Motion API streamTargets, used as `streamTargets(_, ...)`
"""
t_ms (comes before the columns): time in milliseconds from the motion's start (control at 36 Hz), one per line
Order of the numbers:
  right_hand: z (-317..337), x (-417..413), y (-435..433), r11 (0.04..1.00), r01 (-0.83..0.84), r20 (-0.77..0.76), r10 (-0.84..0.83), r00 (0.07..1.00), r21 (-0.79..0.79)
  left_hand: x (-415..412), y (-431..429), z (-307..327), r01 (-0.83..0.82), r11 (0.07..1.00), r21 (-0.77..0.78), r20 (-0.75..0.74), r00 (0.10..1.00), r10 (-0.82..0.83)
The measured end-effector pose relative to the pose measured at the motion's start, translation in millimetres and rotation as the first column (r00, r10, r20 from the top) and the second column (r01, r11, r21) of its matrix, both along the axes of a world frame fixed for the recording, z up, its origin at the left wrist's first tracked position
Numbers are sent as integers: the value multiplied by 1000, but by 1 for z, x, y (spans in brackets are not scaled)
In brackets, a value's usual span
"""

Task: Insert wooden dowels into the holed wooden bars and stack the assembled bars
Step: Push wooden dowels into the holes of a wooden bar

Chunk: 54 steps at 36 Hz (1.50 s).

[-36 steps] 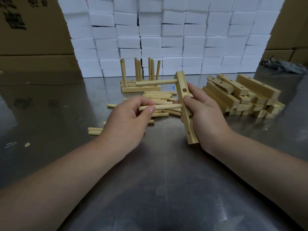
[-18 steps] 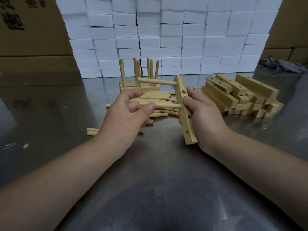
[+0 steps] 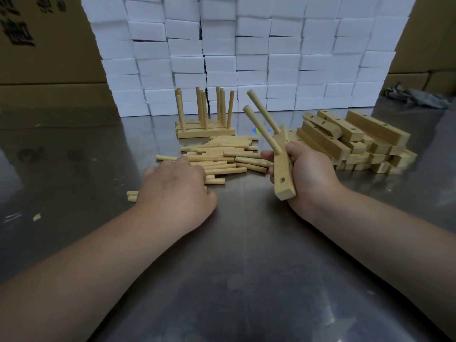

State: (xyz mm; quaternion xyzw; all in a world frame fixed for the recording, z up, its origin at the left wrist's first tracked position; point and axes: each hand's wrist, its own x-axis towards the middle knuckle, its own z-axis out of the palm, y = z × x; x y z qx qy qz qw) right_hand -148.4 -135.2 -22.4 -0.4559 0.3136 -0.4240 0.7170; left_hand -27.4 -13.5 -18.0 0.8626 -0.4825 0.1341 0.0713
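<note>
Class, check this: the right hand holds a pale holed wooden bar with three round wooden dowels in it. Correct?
No. The head view shows two round wooden dowels, not three, in the pale holed wooden bar held by the right hand.

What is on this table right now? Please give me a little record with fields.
Right hand: grips a holed wooden bar, two dowels already in it, one empty hole showing near its lower end
Left hand: lies on the loose dowels; whether it holds one is hidden
Finished stack: assembled bars with dowels upright, behind the loose dowels
Spare bars: piled on the right
Surface: metal table
</note>
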Motion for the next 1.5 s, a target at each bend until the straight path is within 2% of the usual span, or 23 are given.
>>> streamTargets(306,2,-2,0,997,-11,32,9,999,71,-4,5,9,6,989,147,101,995,-21)
streamTargets(417,2,-2,0,997,-17,32,15,999,76,1,4,7,41,990,137,147,987,-61)
streamTargets(639,2,-2,1,998,-16,22,15,1000,56,6,1,4,145,987,68,75,986,-150)
streamTargets(889,0,0,1,1000,1,3,-1,1000,14,-1,-1,-2,390,920,-31,-67,918,-391)
streamTargets(944,0,0,1,1000,3,5,-3,1000,16,-1,-1,-2,388,921,-31,-34,920,-389)
streamTargets(1028,-1,-1,0,1000,2,9,-2,1000,24,2,1,1,289,957,-14,32,957,-288)
streamTargets(1111,-1,-1,-2,1000,5,2,-5,1000,24,3,2,2,234,972,27,27,972,-234)
streamTargets(1222,-2,1,-2,1000,8,10,-9,1000,29,0,1,2,301,953,-26,32,953,-300)
streamTargets(1417,-1,1,-1,1000,3,7,-3,1000,10,0,2,-4,383,919,-96,-84,917,-391)
streamTargets(1500,-1,1,-1,1000,4,3,-4,1000,11,-4,1,-4,448,894,-21,-130,885,-447)
